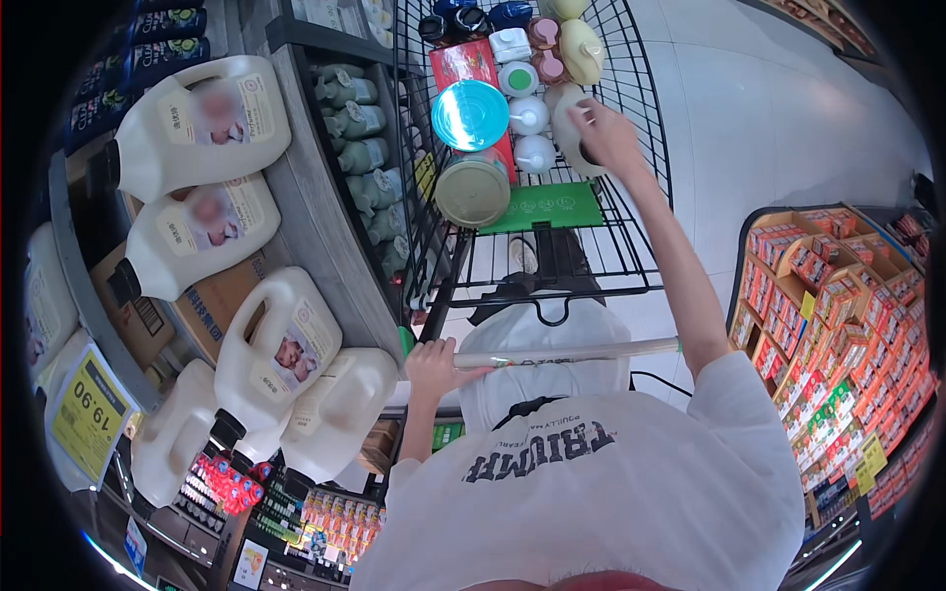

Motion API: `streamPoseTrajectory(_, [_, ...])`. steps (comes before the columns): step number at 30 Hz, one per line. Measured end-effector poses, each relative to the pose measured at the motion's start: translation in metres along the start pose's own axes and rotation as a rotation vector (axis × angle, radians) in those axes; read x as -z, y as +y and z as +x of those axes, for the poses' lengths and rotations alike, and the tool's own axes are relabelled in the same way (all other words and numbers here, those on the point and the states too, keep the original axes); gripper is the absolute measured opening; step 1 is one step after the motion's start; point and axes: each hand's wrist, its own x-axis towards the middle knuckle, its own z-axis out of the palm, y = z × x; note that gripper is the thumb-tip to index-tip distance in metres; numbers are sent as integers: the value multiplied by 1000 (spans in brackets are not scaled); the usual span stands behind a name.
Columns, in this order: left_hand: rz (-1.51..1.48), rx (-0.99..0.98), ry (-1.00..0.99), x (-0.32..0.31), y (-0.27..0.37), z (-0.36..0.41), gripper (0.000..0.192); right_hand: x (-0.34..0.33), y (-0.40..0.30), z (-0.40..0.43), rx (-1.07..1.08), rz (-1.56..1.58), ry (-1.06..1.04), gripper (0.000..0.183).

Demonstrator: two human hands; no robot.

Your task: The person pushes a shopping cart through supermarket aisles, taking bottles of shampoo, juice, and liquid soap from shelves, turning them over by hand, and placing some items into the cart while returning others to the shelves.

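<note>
My left hand point(437, 369) is wrapped around the left end of the shopping cart handle point(562, 356). Reaching into the black wire cart point(661, 140), my right hand point(607, 139) has its fingers curled at a cream plastic jug point(567, 122) near the right side; the hand covers part of it. Left of the jug stand white pump bottles point(533, 154) and a white bottle with a green-topped cap point(519, 78). A round tub with a shiny blue lid point(471, 116) and a clear-lidded canister point(473, 193) are at the cart's left.
Large cream jugs with black caps point(203, 125) lie on the shelf at left, beside green bottles point(362, 122). A green panel point(550, 205) is at the cart's near end. Stacked small boxes fill a display stand point(835, 310) at right, across the tiled floor point(746, 111).
</note>
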Motion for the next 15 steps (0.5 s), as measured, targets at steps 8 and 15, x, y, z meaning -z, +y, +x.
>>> streamPoseTrajectory(8, [-135, 42, -49, 13, -1, 3, 69, -86, 74, 126, 27, -379, -330, 49])
streamPoseTrajectory(15, [-146, 46, -29, 6, -2, 4, 68, -115, 101, 158, -89, -414, -274, 36])
